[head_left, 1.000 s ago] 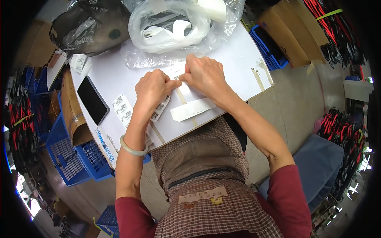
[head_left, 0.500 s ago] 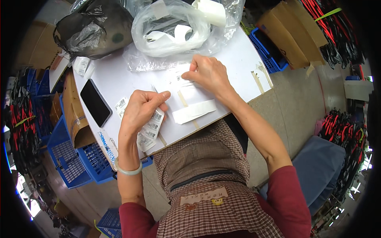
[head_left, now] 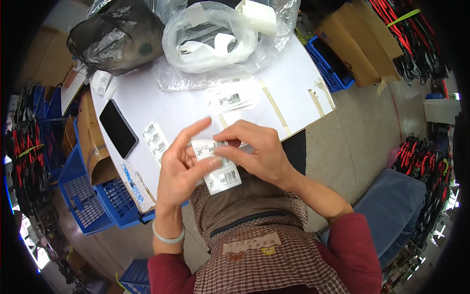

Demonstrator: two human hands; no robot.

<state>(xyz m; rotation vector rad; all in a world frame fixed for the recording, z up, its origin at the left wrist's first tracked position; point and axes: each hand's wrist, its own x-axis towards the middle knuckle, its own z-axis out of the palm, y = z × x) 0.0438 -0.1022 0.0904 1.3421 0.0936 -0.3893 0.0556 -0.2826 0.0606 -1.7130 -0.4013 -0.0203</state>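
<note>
Close to the table's near edge, my two hands meet at a strip of white barcode labels [head_left: 224, 180]. My left hand [head_left: 180, 169] holds its left side with the thumb on top and the index finger stretched out. The thumb and fingers of my right hand [head_left: 264, 153] pinch the strip's upper right part. Beyond the hands lies a small pile of white labelled slips [head_left: 234, 100]. Left of my left hand, another sheet of barcode labels [head_left: 155, 141] rests flat on the white table [head_left: 303, 78].
A dark phone [head_left: 118, 128] lies at the table's left side. Along the far edge sit a black plastic bag [head_left: 115, 41] and clear plastic bags [head_left: 196, 59] with a white roll [head_left: 258, 17]. Blue crates [head_left: 88, 203] and cardboard boxes [head_left: 360, 41] flank the table.
My right hand has left the pile of slips and come nearer to join my left hand at the label strip. The blank white strip by the near edge no longer shows there.
</note>
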